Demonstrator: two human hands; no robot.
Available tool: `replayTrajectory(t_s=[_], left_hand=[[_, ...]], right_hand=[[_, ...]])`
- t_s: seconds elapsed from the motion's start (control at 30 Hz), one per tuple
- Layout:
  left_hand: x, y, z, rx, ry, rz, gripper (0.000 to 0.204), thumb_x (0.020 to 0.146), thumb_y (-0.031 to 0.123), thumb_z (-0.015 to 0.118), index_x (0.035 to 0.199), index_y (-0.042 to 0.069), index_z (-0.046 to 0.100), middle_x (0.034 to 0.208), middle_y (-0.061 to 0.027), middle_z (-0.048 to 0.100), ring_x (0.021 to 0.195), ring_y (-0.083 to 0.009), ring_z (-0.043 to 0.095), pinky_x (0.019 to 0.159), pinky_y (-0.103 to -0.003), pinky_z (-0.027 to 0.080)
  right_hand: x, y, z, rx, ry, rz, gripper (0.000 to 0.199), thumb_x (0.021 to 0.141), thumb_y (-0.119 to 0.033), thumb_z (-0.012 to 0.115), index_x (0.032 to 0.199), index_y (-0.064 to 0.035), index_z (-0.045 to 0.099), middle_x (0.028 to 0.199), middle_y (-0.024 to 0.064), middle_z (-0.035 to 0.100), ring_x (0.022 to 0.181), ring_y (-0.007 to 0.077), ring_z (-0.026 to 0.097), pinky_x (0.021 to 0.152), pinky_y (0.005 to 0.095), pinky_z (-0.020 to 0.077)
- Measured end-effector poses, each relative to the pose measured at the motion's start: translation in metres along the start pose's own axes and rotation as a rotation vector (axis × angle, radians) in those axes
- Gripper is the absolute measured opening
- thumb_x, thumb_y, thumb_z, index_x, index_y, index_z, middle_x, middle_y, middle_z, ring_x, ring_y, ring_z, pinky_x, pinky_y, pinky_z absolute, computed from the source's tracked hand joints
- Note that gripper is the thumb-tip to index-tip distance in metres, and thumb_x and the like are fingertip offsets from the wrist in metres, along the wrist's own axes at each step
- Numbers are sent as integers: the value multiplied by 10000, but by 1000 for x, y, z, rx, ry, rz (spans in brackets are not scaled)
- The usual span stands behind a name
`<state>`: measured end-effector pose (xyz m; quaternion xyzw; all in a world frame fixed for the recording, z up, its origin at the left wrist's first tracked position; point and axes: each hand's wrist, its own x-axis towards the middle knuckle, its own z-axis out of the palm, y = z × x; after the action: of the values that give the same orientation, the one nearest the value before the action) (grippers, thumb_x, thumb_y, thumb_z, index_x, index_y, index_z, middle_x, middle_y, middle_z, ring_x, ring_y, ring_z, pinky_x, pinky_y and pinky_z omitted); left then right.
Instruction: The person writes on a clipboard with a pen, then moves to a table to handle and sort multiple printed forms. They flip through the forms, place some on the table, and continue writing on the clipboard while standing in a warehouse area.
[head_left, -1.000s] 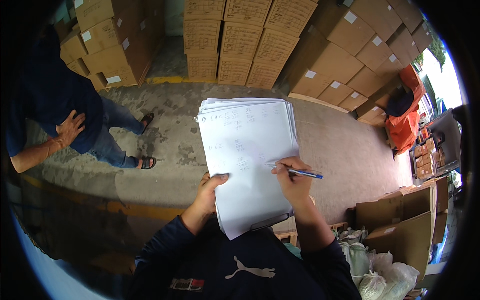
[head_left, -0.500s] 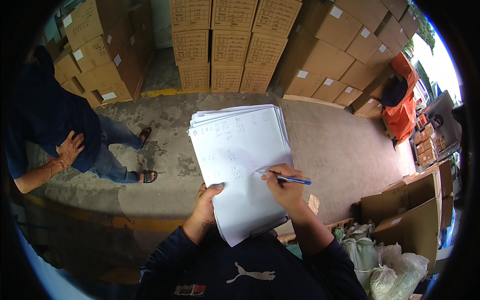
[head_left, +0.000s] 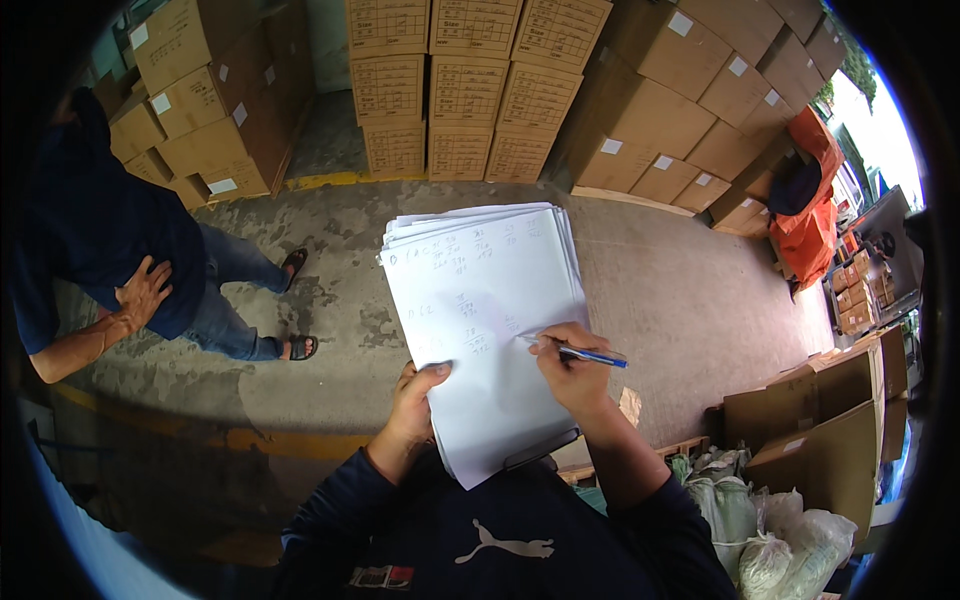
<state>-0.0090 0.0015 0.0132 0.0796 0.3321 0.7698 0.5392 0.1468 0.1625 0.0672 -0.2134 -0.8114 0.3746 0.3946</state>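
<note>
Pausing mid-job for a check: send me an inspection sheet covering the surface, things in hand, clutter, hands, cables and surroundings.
Surface: concrete floor, darker patches at left; the writing is done on held paper.
Things in hand: paper stack, handwriting on the top sheet; blue pen, tip at that sheet.
Clutter: plastic sacks and an open carton at lower right.
Hands: left hand grips the stack's left edge, thumb on top; right hand holds the pen.
Cables: nothing seen.
Surroundings: stacked cartons ahead; co-worker standing at left; orange sheet at right.
</note>
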Motion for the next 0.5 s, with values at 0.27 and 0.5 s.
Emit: replayTrajectory(t_s=[0.27,0.5], left_hand=[[2,-2,1,8,8,11,390,848,175,624,1156,-65,631,1003,-168,706,854,-245,703,769,-360,579],[3,-3,2,-18,14,12,375,846,154,624,1156,-58,633,1004,-164,705,859,-247,704,770,-357,581]], right_hand=[[1,4,1,34,89,39,50,817,15,677,854,-7,651,733,81,695,583,111,640,546,245,486],[3,8,0,20,108,-41,55,802,17,679,815,-21,642,661,69,633,534,102,577,514,249,447]])
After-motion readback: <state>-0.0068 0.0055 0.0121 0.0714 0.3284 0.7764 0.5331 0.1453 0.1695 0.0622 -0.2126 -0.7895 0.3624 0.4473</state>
